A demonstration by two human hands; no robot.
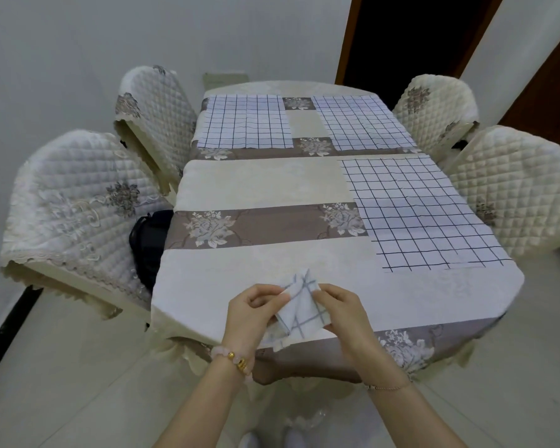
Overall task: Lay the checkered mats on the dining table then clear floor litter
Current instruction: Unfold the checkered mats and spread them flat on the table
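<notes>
I saw left hand [253, 305] and right hand [340, 307] pinching folded mat [301, 310] between them, over near table [188, 321] edge. Bare cloth [240, 270] ahead-left of left hand; laid mat [424, 215] ahead-right.

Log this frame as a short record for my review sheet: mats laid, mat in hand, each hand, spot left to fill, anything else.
mats laid: three, flat on the table: far-left mat, far-right mat, near-right mat
mat in hand: folded mat, above the near edge
left hand: pinches its left side
right hand: pinches its right side
place without a mat: near left
other: dark bag on the near-left chair
</notes>
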